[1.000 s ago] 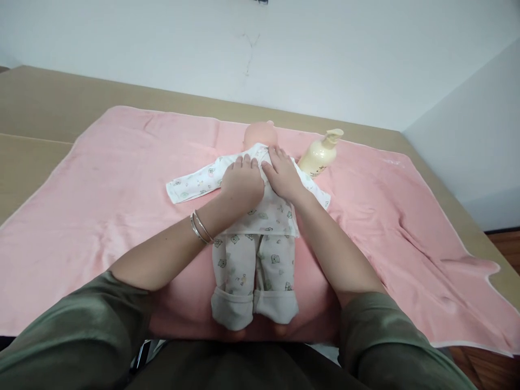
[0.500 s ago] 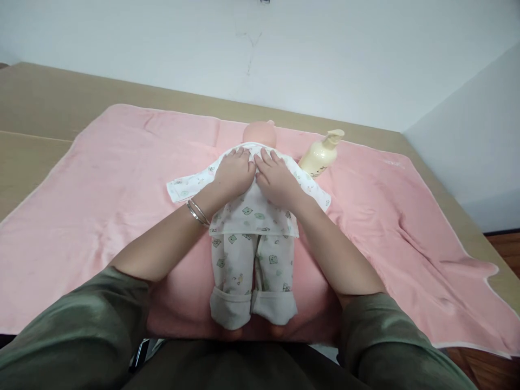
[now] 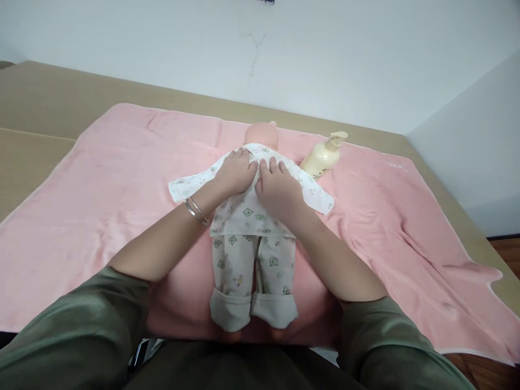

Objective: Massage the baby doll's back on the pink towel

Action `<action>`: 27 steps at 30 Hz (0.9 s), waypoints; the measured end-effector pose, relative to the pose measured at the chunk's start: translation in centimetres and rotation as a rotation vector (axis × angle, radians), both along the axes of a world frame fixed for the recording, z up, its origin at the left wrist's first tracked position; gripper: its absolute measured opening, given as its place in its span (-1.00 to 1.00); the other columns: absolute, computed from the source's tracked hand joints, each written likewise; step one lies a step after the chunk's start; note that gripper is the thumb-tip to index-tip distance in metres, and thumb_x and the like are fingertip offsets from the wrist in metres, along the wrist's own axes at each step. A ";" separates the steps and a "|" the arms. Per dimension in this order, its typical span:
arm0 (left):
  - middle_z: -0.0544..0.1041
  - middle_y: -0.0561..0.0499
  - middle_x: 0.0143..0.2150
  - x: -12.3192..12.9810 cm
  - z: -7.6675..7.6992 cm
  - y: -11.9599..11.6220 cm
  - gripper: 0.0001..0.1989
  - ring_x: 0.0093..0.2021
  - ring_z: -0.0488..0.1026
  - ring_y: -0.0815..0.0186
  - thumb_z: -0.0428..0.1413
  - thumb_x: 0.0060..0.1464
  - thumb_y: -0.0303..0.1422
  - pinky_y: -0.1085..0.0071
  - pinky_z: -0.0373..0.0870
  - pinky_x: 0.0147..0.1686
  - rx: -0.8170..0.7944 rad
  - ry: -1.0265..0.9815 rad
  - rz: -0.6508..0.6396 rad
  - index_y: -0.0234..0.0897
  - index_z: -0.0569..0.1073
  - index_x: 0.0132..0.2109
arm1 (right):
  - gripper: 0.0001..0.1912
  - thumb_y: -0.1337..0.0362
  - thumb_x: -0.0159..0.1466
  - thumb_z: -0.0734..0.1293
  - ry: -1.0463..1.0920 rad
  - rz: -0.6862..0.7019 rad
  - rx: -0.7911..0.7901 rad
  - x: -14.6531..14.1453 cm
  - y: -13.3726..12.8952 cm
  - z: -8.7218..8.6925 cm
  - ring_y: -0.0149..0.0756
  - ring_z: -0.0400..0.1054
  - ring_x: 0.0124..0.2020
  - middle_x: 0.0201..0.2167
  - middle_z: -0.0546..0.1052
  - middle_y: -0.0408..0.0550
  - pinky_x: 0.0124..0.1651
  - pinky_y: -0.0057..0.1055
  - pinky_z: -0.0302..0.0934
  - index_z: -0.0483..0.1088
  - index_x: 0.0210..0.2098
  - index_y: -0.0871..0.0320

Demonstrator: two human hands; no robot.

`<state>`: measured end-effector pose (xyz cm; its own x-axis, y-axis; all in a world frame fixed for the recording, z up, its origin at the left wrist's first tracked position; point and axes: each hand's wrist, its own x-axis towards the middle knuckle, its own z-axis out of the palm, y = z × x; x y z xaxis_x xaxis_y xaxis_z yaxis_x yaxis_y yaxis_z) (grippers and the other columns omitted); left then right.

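A baby doll point(image 3: 260, 135) lies face down, its head towards the wall and its feet towards me. It wears a white printed top point(image 3: 244, 214) and matching trousers point(image 3: 233, 265) with turned-up cuffs. My left hand point(image 3: 239, 172) rests open and flat on the upper left of the doll's back, two silver bangles on the wrist. Beside it, my right hand point(image 3: 280, 187) lies open on the right of the back, fingers pointing away from me. Both sleeves of the top spread outwards. The doll's face is hidden.
A pale yellow pump bottle point(image 3: 323, 158) leans or lies beyond the doll's right sleeve. Under everything is a pink blanket point(image 3: 134, 162), wrinkled at the right, over a wooden table point(image 3: 52, 97). A white wall point(image 3: 182, 49) stands behind.
My right hand has drawn slightly down the doll's back towards me, fingers still extended. My left hand stays nearly in place. The whole view has shifted a little.
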<state>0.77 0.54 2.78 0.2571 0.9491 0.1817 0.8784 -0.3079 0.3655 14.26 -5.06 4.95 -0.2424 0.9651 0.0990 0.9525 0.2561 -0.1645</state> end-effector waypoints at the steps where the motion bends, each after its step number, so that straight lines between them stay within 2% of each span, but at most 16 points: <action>1: 0.49 -0.36 0.27 0.1 -0.4 0.3 -0.52 0.32 0.39 -0.02 -0.22 0.36 -0.35 0.04 0.28 0.37 0.009 -0.023 0.050 -0.51 0.41 0.20 | -0.36 0.25 0.47 0.04 0.010 0.019 0.024 0.0 0.1 -0.2 0.25 0.01 0.54 0.51 0.17 0.30 0.47 0.19 0.09 0.13 0.47 0.37; 3: 0.53 -0.36 0.20 0.3 -1.3 0.7 -0.52 0.25 0.43 -0.06 -0.21 0.36 -0.32 0.01 0.32 0.33 0.059 -0.045 0.105 -0.49 0.43 0.18 | -0.37 0.25 0.46 0.05 0.057 0.050 0.050 0.3 1.0 -0.7 0.20 0.02 0.53 0.49 0.21 0.28 0.51 0.15 0.04 0.18 0.45 0.37; 6: 0.55 -0.35 0.13 0.7 -2.4 0.7 -0.53 0.19 0.44 -0.06 -0.19 0.35 -0.30 -0.01 0.33 0.29 0.136 -0.075 0.115 -0.45 0.44 0.18 | -0.35 0.24 0.44 0.07 0.153 0.082 0.033 1.2 3.2 -1.6 0.15 -0.01 0.55 0.52 0.17 0.22 0.55 0.13 -0.06 0.17 0.46 0.34; 10: 0.53 -0.31 0.19 0.7 -3.0 0.7 -0.52 0.23 0.41 -0.02 -0.19 0.37 -0.28 0.00 0.29 0.31 0.151 -0.118 0.118 -0.41 0.42 0.21 | -0.35 0.17 0.46 0.06 0.229 0.074 0.024 2.0 5.0 -2.4 0.16 -0.08 0.57 0.54 0.12 0.14 0.55 0.30 -0.23 0.14 0.48 0.24; 15: 0.54 -0.33 0.16 0.8 -2.6 0.5 -0.51 0.20 0.43 -0.04 -0.22 0.37 -0.30 0.03 0.29 0.30 0.141 -0.081 0.117 -0.47 0.43 0.20 | -0.38 0.10 0.49 0.04 0.245 0.024 0.058 1.9 4.7 -2.6 0.15 -0.10 0.58 0.53 0.16 0.15 0.54 0.30 -0.20 0.17 0.46 0.18; 20: 0.54 -0.34 0.16 0.8 -2.5 0.5 -0.52 0.20 0.43 -0.05 -0.21 0.37 -0.30 0.02 0.29 0.30 0.135 -0.090 0.119 -0.47 0.44 0.18 | -0.38 0.14 0.49 0.04 0.197 0.023 0.055 1.8 4.6 -2.5 0.16 -0.05 0.56 0.52 0.15 0.22 0.54 0.26 -0.18 0.17 0.46 0.23; 27: 0.53 -0.35 0.19 0.8 -2.6 0.6 -0.53 0.22 0.42 -0.04 -0.20 0.37 -0.30 -0.01 0.28 0.30 0.145 -0.115 0.119 -0.44 0.42 0.20 | -0.38 0.15 0.48 0.04 0.188 0.034 0.067 1.8 4.8 -2.6 0.16 -0.02 0.55 0.51 0.17 0.20 0.53 0.27 -0.15 0.17 0.46 0.21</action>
